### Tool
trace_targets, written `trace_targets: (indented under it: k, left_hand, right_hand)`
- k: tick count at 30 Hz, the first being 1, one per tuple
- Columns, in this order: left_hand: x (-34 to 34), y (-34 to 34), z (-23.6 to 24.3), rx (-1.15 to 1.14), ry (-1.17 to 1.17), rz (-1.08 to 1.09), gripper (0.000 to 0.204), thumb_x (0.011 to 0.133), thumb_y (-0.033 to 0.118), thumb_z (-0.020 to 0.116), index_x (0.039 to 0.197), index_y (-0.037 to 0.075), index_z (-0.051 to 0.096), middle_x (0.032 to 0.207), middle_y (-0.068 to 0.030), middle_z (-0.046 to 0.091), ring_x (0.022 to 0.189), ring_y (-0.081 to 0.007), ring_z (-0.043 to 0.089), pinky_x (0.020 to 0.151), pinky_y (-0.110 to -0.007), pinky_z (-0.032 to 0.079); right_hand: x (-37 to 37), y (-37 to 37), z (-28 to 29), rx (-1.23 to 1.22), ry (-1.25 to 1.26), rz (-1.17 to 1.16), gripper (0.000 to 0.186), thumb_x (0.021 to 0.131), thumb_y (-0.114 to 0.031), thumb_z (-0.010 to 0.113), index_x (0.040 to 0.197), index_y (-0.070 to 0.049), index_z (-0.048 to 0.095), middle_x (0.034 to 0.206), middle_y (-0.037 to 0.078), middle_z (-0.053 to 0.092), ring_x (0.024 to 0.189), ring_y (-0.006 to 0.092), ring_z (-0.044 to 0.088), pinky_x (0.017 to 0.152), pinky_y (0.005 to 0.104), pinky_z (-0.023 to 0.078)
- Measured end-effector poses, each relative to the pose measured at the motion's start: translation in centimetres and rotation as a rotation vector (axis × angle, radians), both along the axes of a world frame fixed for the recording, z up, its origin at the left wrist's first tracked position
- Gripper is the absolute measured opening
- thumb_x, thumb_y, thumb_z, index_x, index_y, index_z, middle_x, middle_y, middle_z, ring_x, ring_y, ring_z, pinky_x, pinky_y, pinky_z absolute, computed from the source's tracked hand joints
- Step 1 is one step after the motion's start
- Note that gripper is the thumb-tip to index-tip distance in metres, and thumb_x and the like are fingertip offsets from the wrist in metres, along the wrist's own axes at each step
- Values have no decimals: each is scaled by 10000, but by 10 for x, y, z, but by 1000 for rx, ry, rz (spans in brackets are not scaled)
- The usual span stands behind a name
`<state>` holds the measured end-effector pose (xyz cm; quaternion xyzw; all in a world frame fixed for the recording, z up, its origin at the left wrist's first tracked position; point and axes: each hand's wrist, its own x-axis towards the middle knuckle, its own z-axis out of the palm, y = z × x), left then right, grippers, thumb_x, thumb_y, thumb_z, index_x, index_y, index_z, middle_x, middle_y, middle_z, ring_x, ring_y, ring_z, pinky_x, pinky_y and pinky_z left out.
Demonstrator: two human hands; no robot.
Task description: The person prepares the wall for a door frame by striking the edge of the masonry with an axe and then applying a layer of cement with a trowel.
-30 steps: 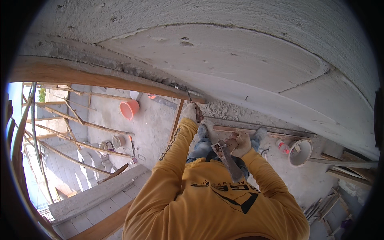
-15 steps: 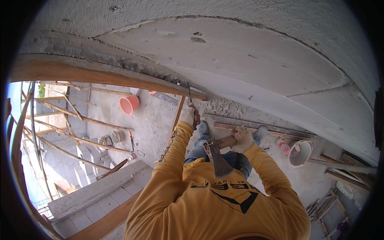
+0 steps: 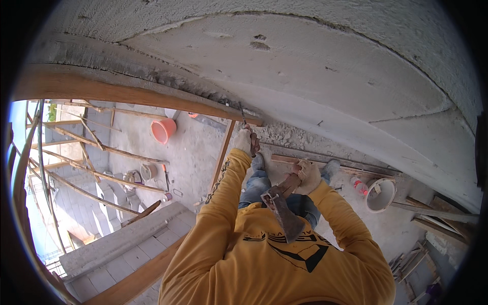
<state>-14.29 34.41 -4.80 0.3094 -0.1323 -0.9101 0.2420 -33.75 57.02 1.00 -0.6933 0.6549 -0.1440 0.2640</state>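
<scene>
My gloved left hand (image 3: pixel 246 142) grips a slim metal chisel (image 3: pixel 243 114), angled up to a rough mortar seam (image 3: pixel 202 91) just above a long wooden beam (image 3: pixel 137 103). Lower and to the right, my gloved right hand (image 3: pixel 308 178) is closed around the wooden handle of a hatchet (image 3: pixel 284 218), its dark metal head hanging in front of my yellow shirt, apart from the chisel. A pale plastered surface (image 3: pixel 305 71) with a curved crack fills the upper view above both hands.
Below are a concrete floor (image 3: pixel 188 162) with rubble, an orange bucket (image 3: pixel 161 133), a white bucket (image 3: pixel 382 195) beside a bottle (image 3: pixel 358 186), loose planks (image 3: pixel 437 223), wooden poles (image 3: pixel 96 175) at left, and a block ledge (image 3: pixel 127 244) at lower left.
My left hand dipped, then rose slightly with the chisel. The hatchet head swung left, then shifted a little lower and rightward. The view has shifted slightly.
</scene>
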Motion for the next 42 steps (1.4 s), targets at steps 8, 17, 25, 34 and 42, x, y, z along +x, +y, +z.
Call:
trace_targets:
  k: [8, 17, 25, 34, 42]
  left_hand:
    - [-28, -17, -9, -47, 98, 40, 309, 993, 412, 469, 933, 161, 639, 629, -81, 559, 494, -223, 465, 458, -367, 420]
    - [-29, -18, -12, -60, 95, 71, 232, 993, 309, 462, 924, 152, 619, 621, -59, 532, 510, -210, 435, 456, -347, 378]
    - [-65, -10, 42, -52, -297, 213, 141, 935, 244, 489, 835, 158, 538, 581, -31, 463, 475, -182, 385, 443, -335, 346]
    - [-70, -19, 25, 39, -242, 259, 120, 944, 252, 478, 853, 194, 531, 598, -20, 484, 445, -195, 384, 419, -350, 334]
    - [-90, -28, 34, 122, -372, 379, 113, 939, 240, 462, 840, 191, 487, 622, -28, 485, 501, -195, 397, 450, -344, 318]
  right_hand:
    - [-4, -3, 1, 185, 54, -105, 330, 731, -363, 666, 859, -59, 689, 809, 164, 682, 765, 353, 660, 698, 438, 531]
    - [-8, -14, 4, 206, -64, -284, 313, 826, -338, 593, 913, -50, 679, 788, 146, 666, 785, 343, 653, 713, 399, 537]
    - [1, -19, -15, 18, -171, -347, 220, 800, -256, 662, 812, -45, 602, 693, 143, 626, 683, 338, 644, 626, 384, 519]
    - [0, 0, 5, 202, -730, -540, 321, 789, -343, 623, 874, -35, 659, 848, 184, 699, 803, 367, 677, 724, 462, 531]
    - [-4, -1, -5, 18, -748, -478, 306, 793, -331, 633, 881, -38, 644, 804, 185, 675, 798, 379, 663, 719, 467, 531]
